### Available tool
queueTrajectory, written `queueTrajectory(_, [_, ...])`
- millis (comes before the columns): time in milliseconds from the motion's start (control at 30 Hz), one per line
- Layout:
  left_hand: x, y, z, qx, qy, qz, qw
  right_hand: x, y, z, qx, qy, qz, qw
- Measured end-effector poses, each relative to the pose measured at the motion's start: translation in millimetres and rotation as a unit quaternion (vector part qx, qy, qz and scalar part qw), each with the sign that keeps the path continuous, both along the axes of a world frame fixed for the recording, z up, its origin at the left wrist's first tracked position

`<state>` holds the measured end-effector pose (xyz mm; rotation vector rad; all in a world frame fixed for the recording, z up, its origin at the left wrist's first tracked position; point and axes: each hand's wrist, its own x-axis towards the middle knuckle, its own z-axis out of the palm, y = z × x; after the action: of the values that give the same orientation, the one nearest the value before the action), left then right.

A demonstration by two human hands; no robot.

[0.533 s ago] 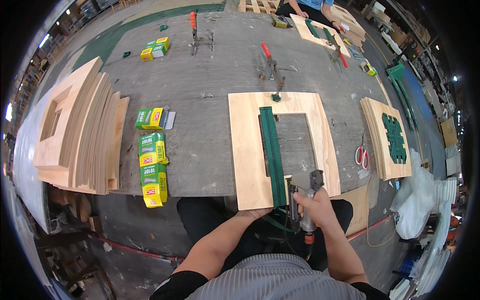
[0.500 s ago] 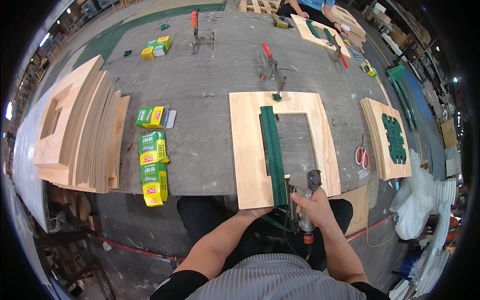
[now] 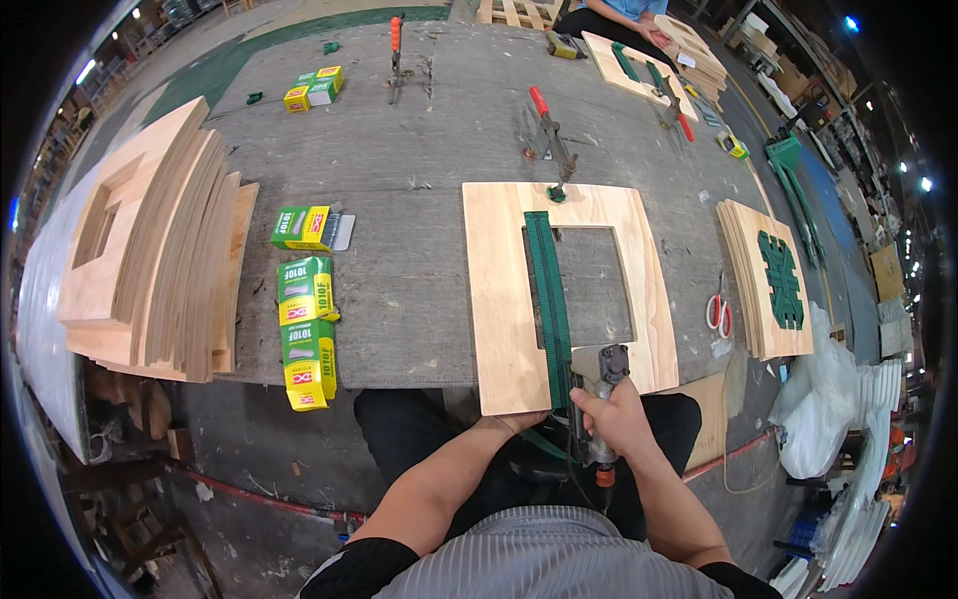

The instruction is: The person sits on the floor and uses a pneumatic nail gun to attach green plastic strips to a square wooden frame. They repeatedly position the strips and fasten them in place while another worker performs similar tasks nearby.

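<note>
One wooden board (image 3: 502,329) with a rectangular opening lies before us at the near edge of the counter (image 3: 399,290). Along the left side of its opening runs a dark green strap (image 3: 547,290), which reaches past the board's near edge. Our right grip (image 3: 613,413) is curled round a grey staple gun (image 3: 602,367), its head over the board's near edge, just beside the strap; whether the two touch, we cannot tell. Our left grip (image 3: 514,421) is at the board's near edge by the strap's end, fingers hidden, so we cannot tell whether they pinch anything. A red-handled clamp (image 3: 552,140) reaches to the board's far edge. To our left are three green-and-yellow boxes (image 3: 306,290) and a tall stack of boards (image 3: 165,250); to our right, scissors (image 3: 718,313) lie near a lower stack (image 3: 736,285) topped with woven green straps (image 3: 781,280).
</note>
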<state>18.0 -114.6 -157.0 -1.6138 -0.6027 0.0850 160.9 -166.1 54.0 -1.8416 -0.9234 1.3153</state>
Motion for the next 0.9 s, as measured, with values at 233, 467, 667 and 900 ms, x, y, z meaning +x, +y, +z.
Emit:
queueTrajectory(233, [5,-1,17,-0.605,-0.324,-0.026,0.727,-9,-4,-9,0.013,0.016,-0.026,0.999])
queueTrajectory(467, [5,-2,23,-0.693,-0.424,-0.02,0.583,-16,-5,-7,0.019,0.02,-0.002,1.0])
queueTrajectory(667, [5,-9,9,-0.686,-0.478,-0.077,0.543,-23,-9,-14,0.008,0.018,0.02,1.0])
queueTrajectory(900, [9,-34,36,-0.702,-0.509,-0.06,0.493,4,-23,-10,0.029,0.058,-0.053,0.996])
